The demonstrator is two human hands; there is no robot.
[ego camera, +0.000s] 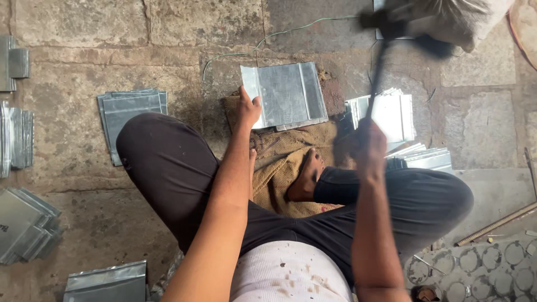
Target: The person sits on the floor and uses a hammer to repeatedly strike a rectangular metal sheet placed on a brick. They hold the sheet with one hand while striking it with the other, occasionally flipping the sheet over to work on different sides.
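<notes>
I sit cross-legged on a stone floor. My left hand (248, 108) rests on the near left corner of a folded sheet-metal piece (286, 94) lying flat in front of me on a brown sackcloth (285, 162). My right hand (367, 146) grips the handle of a hammer (380, 33), raised and blurred, its dark head up near the frame's top right, above the metal piece.
Stacks of similar metal sheets lie around: one at the left (130, 114), several at the far left edge (17, 140), one at the bottom left (106, 282), and a pile at the right (397, 120). A sack (458, 19) sits top right; a rod (495, 223) and punched scrap (486, 268) lie lower right.
</notes>
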